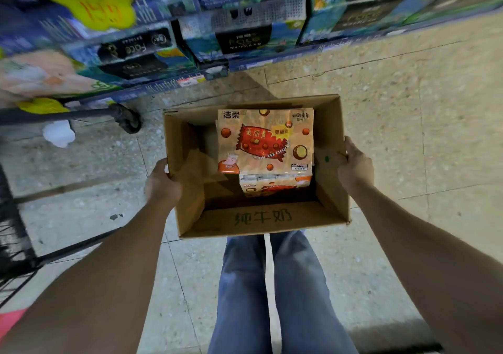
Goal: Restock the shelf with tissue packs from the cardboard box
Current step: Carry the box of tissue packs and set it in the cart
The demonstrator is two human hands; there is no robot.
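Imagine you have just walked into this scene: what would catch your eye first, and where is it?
First, the bright orange tissue pack lying in the open cardboard box at the centre, with a second pack partly under it. The left hand and right hand grip the box's opposite side walls. Upper left, a yellow price tag stands out on the blue shelf.

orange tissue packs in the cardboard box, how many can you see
2. One orange tissue pack lies on top at the far side of the cardboard box; a second is partly hidden beneath it. More may be hidden underneath.

Tissue packs (265,138) in cardboard box (261,218)
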